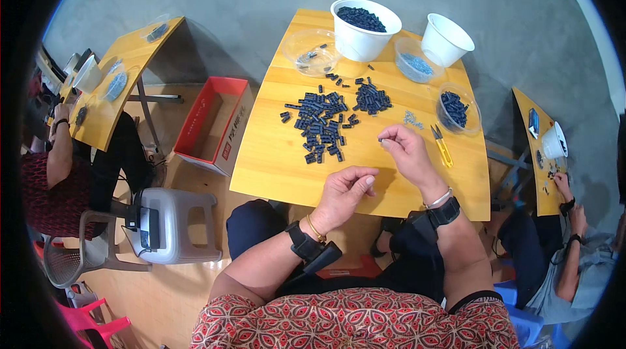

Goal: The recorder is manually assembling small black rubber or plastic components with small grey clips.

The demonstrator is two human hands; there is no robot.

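My right hand [409, 156] is raised over the yellow table, thumb and forefinger pinching a small dark piece at their tips; most of it is hidden. Lower and to the left, my left hand [347, 191] has its fingers curled and the thumb pressed near them. What it may hold is hidden. A large pile of black plastic parts [319, 121] lies beyond my left hand, with a smaller pile of black parts [373, 98] beside it. Small silvery pieces [412, 119] are scattered past my right hand, and yellow-handled snips [443, 147] lie to its right.
A white bucket [357, 46] of black parts stands at the back, near another white bucket [450, 39]. Clear tubs hold silvery bits [416, 65] and black parts [454, 109]. A red box [207, 129] sits on the floor. People work at side tables [104, 114].
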